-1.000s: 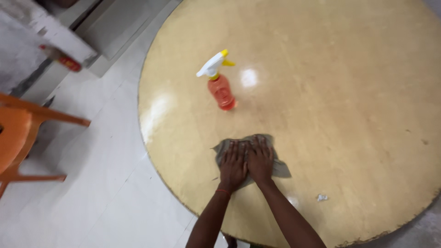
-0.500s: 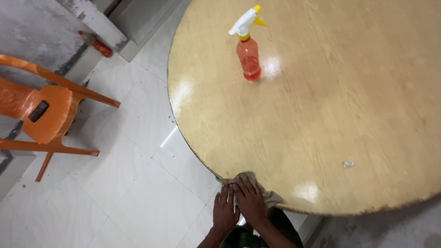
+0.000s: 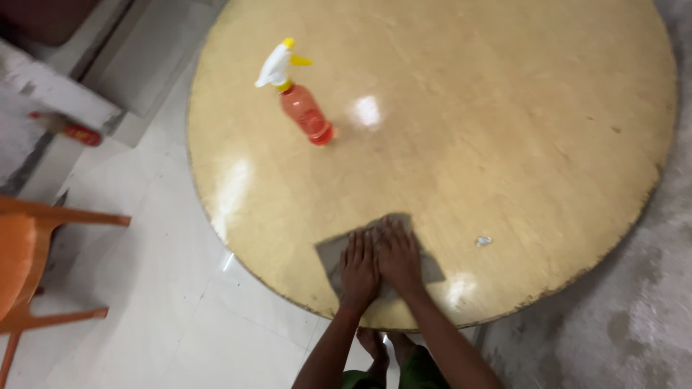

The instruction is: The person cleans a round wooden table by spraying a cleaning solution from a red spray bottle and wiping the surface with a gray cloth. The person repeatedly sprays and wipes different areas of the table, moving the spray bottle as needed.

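At the near edge of the round tan table [image 3: 504,122], the left hand [image 3: 358,268] and right hand [image 3: 397,258] lie flat side by side, fingers spread, pressing on one grey cloth [image 3: 333,252]. Just right of them lies one small white scrap [image 3: 483,241]. Farther on, toward the far left edge, stands one orange spray bottle [image 3: 303,104]; on the pale tiled floor [image 3: 144,310] to the left stands one orange chair [image 3: 29,266].

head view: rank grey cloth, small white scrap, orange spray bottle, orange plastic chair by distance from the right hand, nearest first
1. Grey cloth: directly under the right hand.
2. Small white scrap: on the table, to its right.
3. Orange spray bottle: farther up the table, upper left.
4. Orange plastic chair: on the floor, far left.
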